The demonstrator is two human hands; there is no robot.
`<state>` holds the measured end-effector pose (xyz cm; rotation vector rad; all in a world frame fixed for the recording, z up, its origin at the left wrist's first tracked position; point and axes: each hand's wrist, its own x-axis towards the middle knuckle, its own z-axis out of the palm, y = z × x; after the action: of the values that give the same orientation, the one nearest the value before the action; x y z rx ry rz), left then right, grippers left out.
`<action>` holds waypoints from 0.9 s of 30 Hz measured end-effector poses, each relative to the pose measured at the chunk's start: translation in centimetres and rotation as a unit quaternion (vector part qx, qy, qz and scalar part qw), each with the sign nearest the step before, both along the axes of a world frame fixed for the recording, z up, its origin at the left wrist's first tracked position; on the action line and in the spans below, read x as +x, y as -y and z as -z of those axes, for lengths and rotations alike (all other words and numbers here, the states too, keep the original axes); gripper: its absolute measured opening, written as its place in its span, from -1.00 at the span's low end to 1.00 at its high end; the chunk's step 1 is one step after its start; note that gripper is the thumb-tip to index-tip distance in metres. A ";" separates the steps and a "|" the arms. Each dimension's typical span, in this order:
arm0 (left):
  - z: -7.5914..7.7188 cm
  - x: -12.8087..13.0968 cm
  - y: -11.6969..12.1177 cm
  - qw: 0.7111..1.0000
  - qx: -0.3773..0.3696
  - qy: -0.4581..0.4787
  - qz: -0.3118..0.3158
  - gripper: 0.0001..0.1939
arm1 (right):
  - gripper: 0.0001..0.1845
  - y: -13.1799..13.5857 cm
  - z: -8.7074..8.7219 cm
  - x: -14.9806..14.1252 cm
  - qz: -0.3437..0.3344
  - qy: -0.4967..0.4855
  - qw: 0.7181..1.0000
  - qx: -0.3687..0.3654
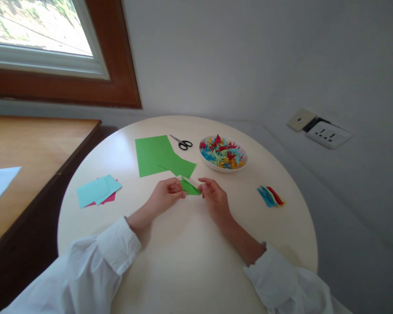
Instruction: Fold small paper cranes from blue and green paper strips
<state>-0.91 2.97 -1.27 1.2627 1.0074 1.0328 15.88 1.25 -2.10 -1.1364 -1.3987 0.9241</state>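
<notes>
A small folded piece of green paper (190,187) is held up between my two hands, over the middle of the round table. My left hand (167,192) pinches its left end between thumb and fingers. At its right corner, my right hand (214,198) grips the paper with thumb and forefinger, the other fingers curled loosely. Just beyond the hands lie larger green paper sheets (153,152), overlapping. Scissors with black handles (184,144) rest by them, blades pointing to the back left.
A white bowl (212,166) full of colourful folded paper cranes stands at the back right. Light blue and pink paper sheets (96,190) lie left on the round table (183,270). Folded coloured paper strips (271,196) lie right. A wooden desk (36,144) stands left; a wall socket (328,134) is at right.
</notes>
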 end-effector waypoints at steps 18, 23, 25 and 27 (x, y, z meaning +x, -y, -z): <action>-0.2 0.1 0.2 1.000 0.007 0.019 0.009 -0.68 | -0.65 0.0 0.3 -0.3 -0.023 0.005 1.000 -0.008; -0.4 0.1 0.2 0.998 -0.042 0.043 0.009 -0.56 | -0.67 0.0 0.2 -0.3 -0.017 -0.005 1.000 -0.004; -0.6 0.0 0.3 0.998 -0.048 0.033 0.023 -0.57 | -0.66 0.0 0.2 -0.3 -0.020 -0.008 1.000 0.000; -0.7 -0.2 0.3 0.998 -0.032 0.005 0.046 -0.71 | -0.66 0.1 0.2 -0.2 -0.024 -0.008 1.000 0.003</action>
<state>-1.07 2.65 -0.55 1.2392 0.9589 0.9280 15.64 1.19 -2.25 -1.0923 -1.4195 0.9593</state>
